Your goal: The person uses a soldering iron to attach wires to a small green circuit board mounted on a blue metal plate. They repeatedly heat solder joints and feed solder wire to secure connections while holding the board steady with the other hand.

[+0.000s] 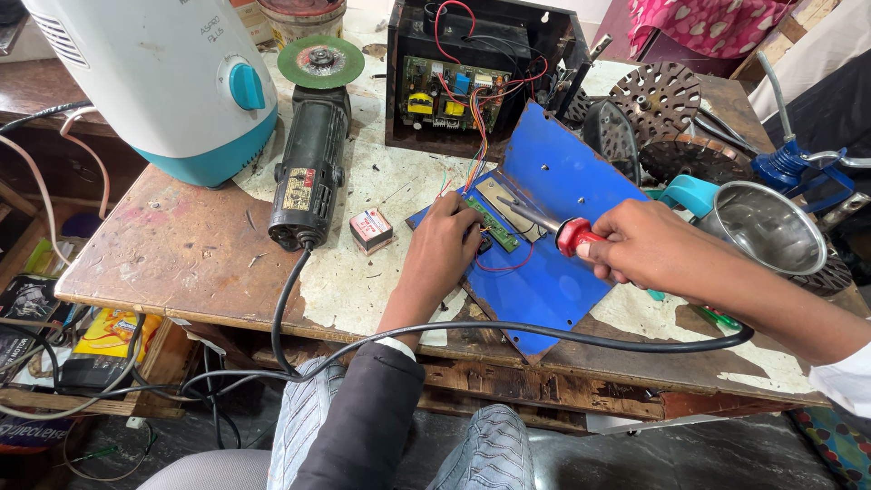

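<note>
My left hand [442, 249] rests on a blue metal panel [544, 272] in the middle of the workbench, fingers pressed against a small green circuit board [494, 227] fixed to it. My right hand [640, 245] grips the red handle of a soldering iron [570, 234]. The iron's metal tip points left and hovers just above the green board. Coloured wires run from the board up to an open black case [472, 73] holding another circuit board. The iron's black cable [544, 331] loops along the table's front edge.
A black angle grinder [308, 163] with a green disc lies left of the panel, and a small box [370, 229] beside it. A white and teal appliance [172, 82] stands at the back left. A steel bowl [767, 227] and perforated metal discs [658, 95] sit right.
</note>
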Motion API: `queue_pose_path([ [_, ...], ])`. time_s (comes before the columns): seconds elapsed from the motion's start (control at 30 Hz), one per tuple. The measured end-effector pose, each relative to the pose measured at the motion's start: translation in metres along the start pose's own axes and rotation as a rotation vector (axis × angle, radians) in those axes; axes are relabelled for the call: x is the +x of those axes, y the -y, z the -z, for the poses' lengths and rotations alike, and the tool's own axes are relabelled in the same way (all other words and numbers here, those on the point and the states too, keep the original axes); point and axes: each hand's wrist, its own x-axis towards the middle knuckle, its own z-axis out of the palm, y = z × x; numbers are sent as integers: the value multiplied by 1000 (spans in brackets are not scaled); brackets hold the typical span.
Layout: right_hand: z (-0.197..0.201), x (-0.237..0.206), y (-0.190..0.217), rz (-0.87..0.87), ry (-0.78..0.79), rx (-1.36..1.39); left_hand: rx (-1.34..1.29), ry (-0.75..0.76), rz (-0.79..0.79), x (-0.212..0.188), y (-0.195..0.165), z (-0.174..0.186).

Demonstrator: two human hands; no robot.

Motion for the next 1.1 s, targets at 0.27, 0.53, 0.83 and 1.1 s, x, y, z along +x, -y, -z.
queue_pose_path([
  [0.27,-1,6,-4,37,-19,20,-5,6,14,0,-1,-1],
  [0.53,0,22,-2,106,-70,377,-7,1,-6,0,-4,3],
  [0.83,21,104,18,684,-137,1167,-137,102,91,26,2,4],
  [1.1,5,207,46,822,-37,1530,-112,244,-107,71,30,-7],
])
